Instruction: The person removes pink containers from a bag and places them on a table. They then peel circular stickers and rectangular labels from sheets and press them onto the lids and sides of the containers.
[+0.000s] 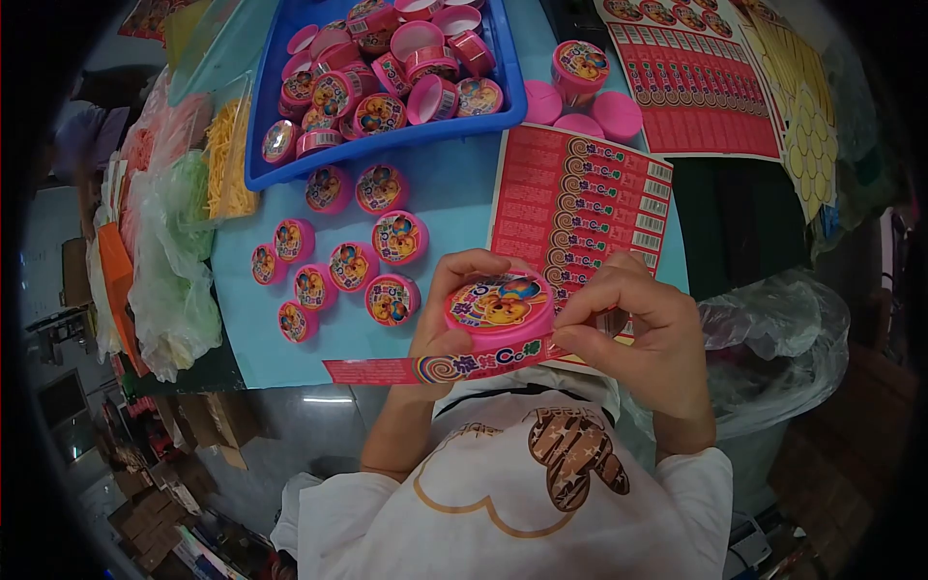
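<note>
A round pink container (500, 307) with a cartoon picture on its lid is held up near my chest. My left hand (447, 307) grips it from the left, thumb at the front and fingers behind. A long printed strip label (483, 360) runs along the container's front side, its left end hanging free past my left hand. My right hand (633, 324) pinches the strip against the container's right side with thumb and index finger. Behind the container lies a red sheet of strip labels (527, 198) on the blue table surface (261, 338).
A blue tray (387, 135) full of pink containers stands at the back. Several lidded containers (351, 266) sit left of my hands. More label sheets (696, 106) and pink discs (616, 116) lie at the back right. Plastic bags (174, 280) line the left edge.
</note>
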`<state>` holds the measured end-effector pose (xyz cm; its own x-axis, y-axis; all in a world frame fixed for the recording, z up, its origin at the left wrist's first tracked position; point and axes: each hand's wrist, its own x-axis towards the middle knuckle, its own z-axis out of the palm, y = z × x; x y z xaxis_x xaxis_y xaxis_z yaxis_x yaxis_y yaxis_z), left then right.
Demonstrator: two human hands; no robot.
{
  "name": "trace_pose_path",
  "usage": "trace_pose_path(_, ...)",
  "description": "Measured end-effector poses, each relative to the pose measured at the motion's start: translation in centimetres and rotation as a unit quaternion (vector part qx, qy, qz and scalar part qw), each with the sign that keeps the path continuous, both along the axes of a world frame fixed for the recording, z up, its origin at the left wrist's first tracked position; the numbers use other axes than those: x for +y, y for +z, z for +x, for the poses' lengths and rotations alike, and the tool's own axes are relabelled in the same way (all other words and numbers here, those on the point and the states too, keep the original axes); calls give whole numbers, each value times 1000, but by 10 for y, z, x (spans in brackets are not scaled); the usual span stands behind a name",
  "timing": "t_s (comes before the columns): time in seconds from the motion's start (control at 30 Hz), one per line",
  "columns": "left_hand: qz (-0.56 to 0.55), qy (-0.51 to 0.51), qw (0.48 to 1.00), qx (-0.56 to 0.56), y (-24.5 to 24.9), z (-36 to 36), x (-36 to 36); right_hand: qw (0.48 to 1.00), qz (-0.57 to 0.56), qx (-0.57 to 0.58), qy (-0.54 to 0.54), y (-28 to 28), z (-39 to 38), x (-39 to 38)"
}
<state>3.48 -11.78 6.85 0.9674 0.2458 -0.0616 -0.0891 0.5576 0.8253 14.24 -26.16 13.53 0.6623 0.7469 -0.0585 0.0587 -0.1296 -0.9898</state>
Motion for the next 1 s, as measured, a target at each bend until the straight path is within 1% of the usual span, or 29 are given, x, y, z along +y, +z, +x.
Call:
trace_pose_path(0.03,-2,-4,1000,-31,0,1,0,1000,0,0,0,-1,0,-1)
trace_pose_path(0.07,-2,-4,1000,-31,2,0,-1,1000,7,9,-1,-1,1,-3)
trace_pose_path(0.13,45,32,998,-4,7,0,-4,1000,14,17,-1,-2,3,-8)
trace_pose_path(0.17,46,33,998,-5,6,1,-3,996,58,-46,40,-2,5,-10)
trace_pose_path(0.2,93,47,994,-45,6,3,-3,986,101,-108,81,-2,7,-12)
trace_pose_path(0.23,140,60,985,-84,5,4,-2,985,102,-108,83,-2,8,-14)
trace_pose_path(0.27,161,47,981,-101,5,5,0,983,116,-110,88,-2,8,-16)
trace_pose_path(0.33,165,43,979,-110,2,5,1,981,130,-112,93,-2,7,-18)
trace_pose_path(0.37,168,38,978,-118,1,5,1,984,122,-106,77,-2,6,-18)
trace_pose_path(0.43,94,58,991,-70,4,2,-5,987,114,-101,60,-3,5,-17)
trace_pose_path(0.47,83,66,993,-43,3,0,-7,987,115,-98,55,-4,4,-17)
trace_pose_path(0.5,83,66,993,-43,5,-1,-8,987,116,-96,50,-5,3,-16)
trace_pose_path(0.57,-90,16,996,4,8,-3,-9,988,125,-81,52,-8,2,-14)
trace_pose_path(0.6,-90,17,996,5,6,-3,-9,987,134,-67,54,-9,2,-13)
trace_pose_path(0.67,-169,41,985,-14,-3,0,-10,987,136,-61,51,-9,0,-11)
trace_pose_path(0.7,-169,40,985,-13,-3,0,-10,988,138,-56,48,-9,-1,-10)
trace_pose_path(0.73,-89,45,995,-18,-3,0,-10,988,137,-55,47,-8,-2,-9)
trace_pose_path(0.77,-9,50,998,-22,-3,0,-10,990,114,-74,39,-7,-2,-9)
trace_pose_path(0.8,-9,49,999,-21,-2,1,-12,991,91,-92,31,-6,-3,-9)
trace_pose_path(0.87,-70,60,995,-35,4,4,-15,993,79,-85,17,-7,-4,-9)
trace_pose_path(0.9,-71,60,995,-33,7,3,-16,995,68,-78,3,-7,-4,-9)
trace_pose_path(0.97,-79,64,995,15,10,2,-16,995,65,-69,-5,-7,-4,-9)
trace_pose_path(1.0,-79,64,995,16,10,2,-16,996,63,-61,-12,-7,-4,-10)
